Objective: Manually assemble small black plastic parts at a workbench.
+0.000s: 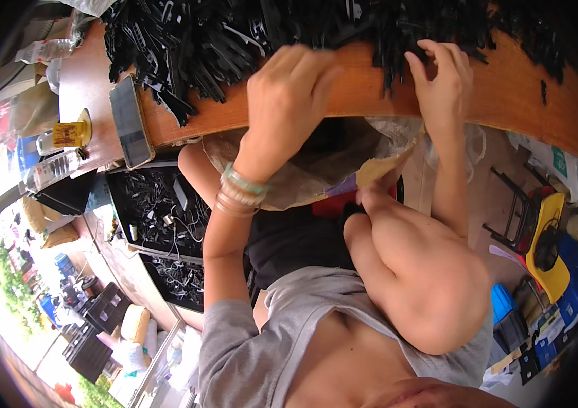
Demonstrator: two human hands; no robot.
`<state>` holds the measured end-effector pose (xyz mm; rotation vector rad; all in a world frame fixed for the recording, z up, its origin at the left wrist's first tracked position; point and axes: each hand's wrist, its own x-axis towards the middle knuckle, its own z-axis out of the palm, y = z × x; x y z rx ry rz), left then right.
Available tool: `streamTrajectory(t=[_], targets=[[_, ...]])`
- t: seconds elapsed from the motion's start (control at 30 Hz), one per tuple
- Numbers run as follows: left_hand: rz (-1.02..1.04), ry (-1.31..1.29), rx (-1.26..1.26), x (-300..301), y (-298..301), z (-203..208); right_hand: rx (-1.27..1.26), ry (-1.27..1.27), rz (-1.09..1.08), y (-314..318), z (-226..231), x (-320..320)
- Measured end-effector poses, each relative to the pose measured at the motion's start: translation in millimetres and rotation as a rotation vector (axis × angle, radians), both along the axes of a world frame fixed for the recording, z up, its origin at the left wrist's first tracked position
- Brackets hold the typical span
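A heap of thin black plastic parts covers the far side of the brown wooden table. My left hand is over the table's near edge, beside the heap. Its fingers are curled and slightly blurred; whatever they hold, if anything, is hidden. To the right, my right hand hovers close to the heap, thumb and fingers apart, with nothing seen between them. Below the table edge, between my arms, an open plastic sack spreads over my lap, its inside dark.
A phone lies at the table's left end, near a yellow tape roll. Left of my lap stand black trays of small dark parts and cables. A yellow stool and blue bins are at right.
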<state>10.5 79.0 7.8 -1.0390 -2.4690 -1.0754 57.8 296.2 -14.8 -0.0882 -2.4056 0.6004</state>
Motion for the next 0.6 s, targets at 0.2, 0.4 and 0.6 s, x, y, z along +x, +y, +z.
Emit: streamTrajectory(t=[0.2,0.4,0.6], targets=[[0.315,0.176,-0.285,-28.0,33.6,-3.1,0.177,-0.027,-0.066,3.9,-7.5,2.7],[0.3,0.465,0.104,-22.0,29.9,-3.8,-0.25,0.113,-0.052,2.5,-13.1,13.4],[-0.042,-0.953,0.552,16.6,18.4,19.2,-0.808,-0.151,0.612,-7.2,24.9,27.7]])
